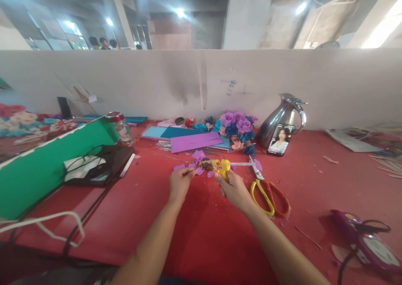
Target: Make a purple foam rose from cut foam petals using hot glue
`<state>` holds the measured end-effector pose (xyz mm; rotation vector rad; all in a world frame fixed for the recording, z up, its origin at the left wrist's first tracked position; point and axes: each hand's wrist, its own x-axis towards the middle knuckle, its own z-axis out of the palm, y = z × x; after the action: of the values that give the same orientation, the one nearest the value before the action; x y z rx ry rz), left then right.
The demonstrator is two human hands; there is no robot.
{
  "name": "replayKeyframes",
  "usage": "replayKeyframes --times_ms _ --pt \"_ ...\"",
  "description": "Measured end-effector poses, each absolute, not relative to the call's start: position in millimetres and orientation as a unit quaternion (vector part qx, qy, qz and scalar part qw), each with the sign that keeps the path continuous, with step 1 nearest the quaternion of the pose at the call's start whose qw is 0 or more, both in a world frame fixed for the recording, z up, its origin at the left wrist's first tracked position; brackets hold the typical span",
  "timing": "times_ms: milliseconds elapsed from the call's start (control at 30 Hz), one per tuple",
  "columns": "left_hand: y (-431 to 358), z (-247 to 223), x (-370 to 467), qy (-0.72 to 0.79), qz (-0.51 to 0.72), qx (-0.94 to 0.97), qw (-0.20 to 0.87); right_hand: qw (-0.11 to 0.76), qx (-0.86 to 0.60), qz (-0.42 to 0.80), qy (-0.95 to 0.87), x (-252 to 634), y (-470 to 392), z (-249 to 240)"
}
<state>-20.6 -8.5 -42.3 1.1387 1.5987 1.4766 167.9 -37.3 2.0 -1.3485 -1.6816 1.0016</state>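
Observation:
My right hand [232, 186] is wrapped round a yellow hot glue gun [224, 167], with a clear glue stick [241, 164] poking out of its back and its dark, stained nozzle end facing left. Close to that nozzle, the thumb and fingers of my left hand [180, 183] are pinched on what looks like a small purple paper piece [200, 172]; the fingertips partly hide it. Loose purple petals [198, 155] lie around the nozzle. Scissors [264, 193] with one yellow and one red handle rest to the right of my right hand, blades towards the glue gun.
Behind my hands are a purple paper sheet [194, 142], blue sheets [179, 132] and paper flowers [237, 121]. A phone [281, 140] leans on a metal jug [276, 117]. At left stand a green board [63, 163], a glass jar [123, 130] and a dark pouch [109, 163]. A purple corded device [367, 239] lies right.

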Motion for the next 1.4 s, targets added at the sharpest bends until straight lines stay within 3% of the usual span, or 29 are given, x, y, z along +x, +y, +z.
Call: replayKeyframes --times_ms 667,933,1167,1400 --pt "-10 -39 -19 0.612 0.57 0.415 0.359 0.392 -0.518 0.412 -0.639 168 -37 1" --pt "-12 -31 -20 0.604 0.601 0.374 0.365 0.452 -0.506 0.445 -0.584 184 -25 2" --pt "-14 -20 -19 0.571 0.635 0.341 0.393 0.506 -0.583 0.437 -0.461 254 -7 22" --pt "-14 -18 -22 0.568 0.643 0.313 0.407 0.405 -0.736 0.433 -0.328 326 -18 17"
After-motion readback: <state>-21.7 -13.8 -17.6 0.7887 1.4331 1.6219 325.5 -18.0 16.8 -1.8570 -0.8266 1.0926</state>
